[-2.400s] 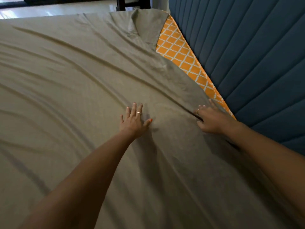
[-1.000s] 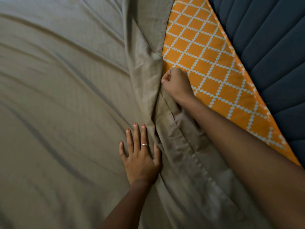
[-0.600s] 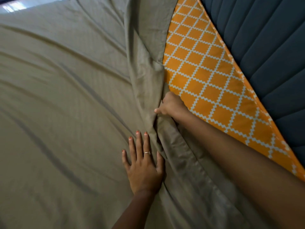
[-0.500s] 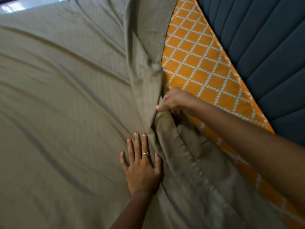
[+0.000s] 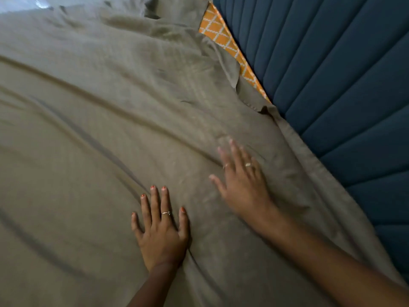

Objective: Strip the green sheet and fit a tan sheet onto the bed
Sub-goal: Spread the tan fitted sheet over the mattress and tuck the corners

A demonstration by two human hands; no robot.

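Observation:
A tan sheet (image 5: 99,129) lies spread across the bed, creased in long diagonal folds. Its hemmed edge runs along the headboard side at the right. A narrow strip of orange mattress (image 5: 223,38) with a white lattice pattern shows uncovered at the upper right. My left hand (image 5: 161,231) presses flat on the sheet with fingers spread. My right hand (image 5: 241,180) lies flat on the sheet a little further forward, fingers straight and blurred by motion. Neither hand holds anything.
A dark blue padded headboard (image 5: 332,85) with vertical channels fills the right side, close against the sheet's edge. A bright patch of floor (image 5: 20,3) shows past the bed's far end at the top left.
My right hand let go of the sheet's edge, which it had pulled toward the headboard, and now lies flat. The sheet now covers most of the orange mattress. My left hand stayed pressed down.

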